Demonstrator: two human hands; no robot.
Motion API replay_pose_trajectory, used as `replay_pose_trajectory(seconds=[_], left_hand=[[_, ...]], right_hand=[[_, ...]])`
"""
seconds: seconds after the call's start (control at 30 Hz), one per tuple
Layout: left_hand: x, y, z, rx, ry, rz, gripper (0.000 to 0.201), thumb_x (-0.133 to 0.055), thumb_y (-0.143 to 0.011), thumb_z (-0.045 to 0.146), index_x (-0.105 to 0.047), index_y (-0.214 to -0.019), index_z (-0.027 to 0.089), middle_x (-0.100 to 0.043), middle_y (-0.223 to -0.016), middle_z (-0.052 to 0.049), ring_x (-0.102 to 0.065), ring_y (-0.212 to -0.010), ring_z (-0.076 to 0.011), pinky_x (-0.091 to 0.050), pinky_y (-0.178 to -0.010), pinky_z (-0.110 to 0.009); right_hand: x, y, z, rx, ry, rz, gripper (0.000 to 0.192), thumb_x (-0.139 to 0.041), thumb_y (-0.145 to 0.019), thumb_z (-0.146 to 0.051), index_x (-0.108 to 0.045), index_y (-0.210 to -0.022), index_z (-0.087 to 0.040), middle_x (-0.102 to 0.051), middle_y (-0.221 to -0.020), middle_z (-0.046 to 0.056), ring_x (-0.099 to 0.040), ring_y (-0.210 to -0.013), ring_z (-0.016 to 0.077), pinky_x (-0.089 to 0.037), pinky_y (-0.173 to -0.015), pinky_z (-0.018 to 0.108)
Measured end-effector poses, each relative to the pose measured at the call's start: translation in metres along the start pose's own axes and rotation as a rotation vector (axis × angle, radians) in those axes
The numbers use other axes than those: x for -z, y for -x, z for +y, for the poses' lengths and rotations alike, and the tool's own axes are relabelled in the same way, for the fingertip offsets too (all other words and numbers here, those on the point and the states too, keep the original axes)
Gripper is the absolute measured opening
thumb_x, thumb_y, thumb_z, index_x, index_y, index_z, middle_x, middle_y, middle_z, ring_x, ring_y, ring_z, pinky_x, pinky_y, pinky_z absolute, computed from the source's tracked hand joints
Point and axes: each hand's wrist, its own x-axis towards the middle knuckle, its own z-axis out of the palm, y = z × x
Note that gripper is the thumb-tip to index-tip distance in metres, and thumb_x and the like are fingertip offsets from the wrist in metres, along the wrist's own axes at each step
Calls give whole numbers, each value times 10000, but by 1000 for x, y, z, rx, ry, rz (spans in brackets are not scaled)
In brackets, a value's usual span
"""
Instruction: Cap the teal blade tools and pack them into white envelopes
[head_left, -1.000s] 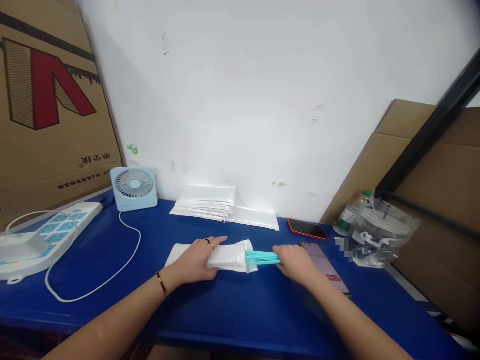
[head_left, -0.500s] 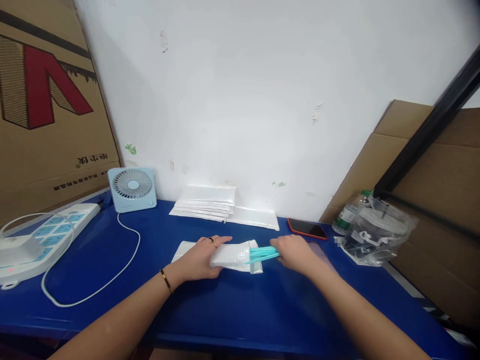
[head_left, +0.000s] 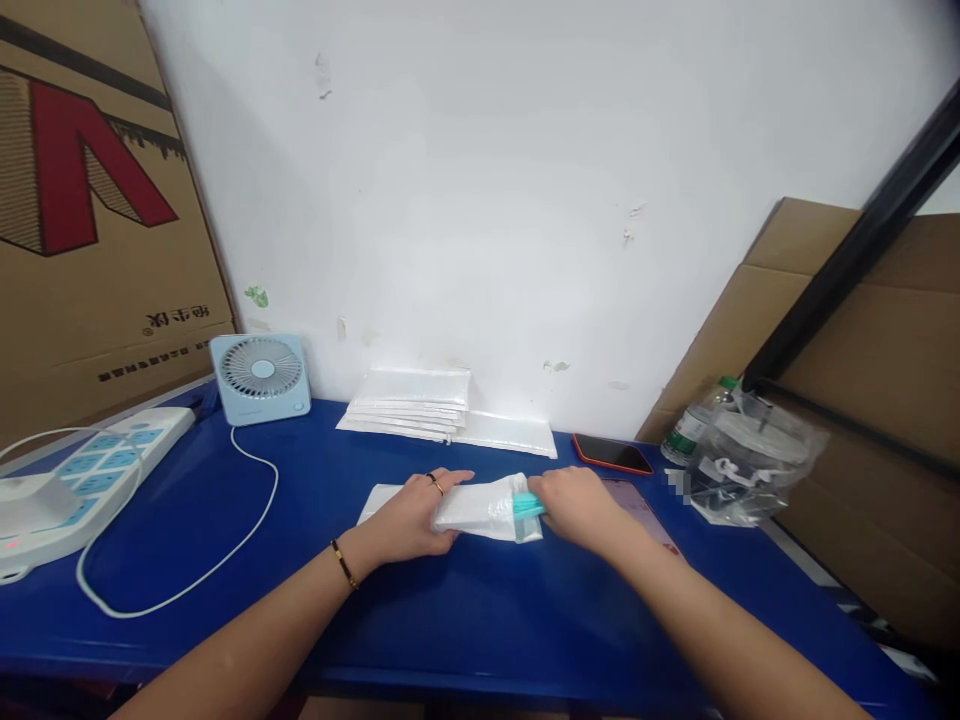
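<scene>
A white padded envelope lies above the blue table, its mouth toward the right. My left hand grips it near the middle, thumb at the near edge and fingers over the top. At the mouth, my right hand is closed on a bundle of thin turquoise strips. Only a short length of them shows between my fingers and the envelope; what they are exactly I cannot tell. Their other end is hidden inside the envelope.
Behind stands a stack of white padded envelopes, with another envelope beside it. A phone, a bottle and a bagged container are at right. A fan and a power strip occupy the left.
The turquoise strips have gone deeper into the envelope, so less of them shows. The envelope and my left hand have shifted slightly right, closer to my right hand.
</scene>
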Motion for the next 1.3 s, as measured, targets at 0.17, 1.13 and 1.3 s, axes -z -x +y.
replay_pose_trajectory(seconds=[0.17,1.13,1.3], left_hand=[[-9,-7,9,-61,-56,-38,646,-584,-696,236,-373,-1306,261,-519,-1203,-38,-495,-1047,-219,-379,-918,-334],[-30,-31,12,-14,-176,-111,449,-641,-660,394,-531,-1065,235,-628,-990,-33,-564,-933,-231,-380,-811,-331],[-29,-23,10,-114,-207,-141,998,-662,-530,645,-302,-1359,222,-395,-1375,-137,-321,-1265,-326,-186,-1022,-498]], right_hand=[[12,-10,-15,16,-13,-58,456,-543,-645,-53,-470,-1082,-162,-651,-793,106,-637,-711,268,-426,-593,305],[-66,-26,-46,-281,-1614,403,577,-198,-879,-612,-387,-1339,-321,-346,-1434,1,-242,-1341,208,-148,-1104,428],[-68,-24,-51,-198,-1404,223,628,-244,-865,-627,-374,-1361,-265,-260,-1474,9,-95,-1382,181,18,-1121,423]])
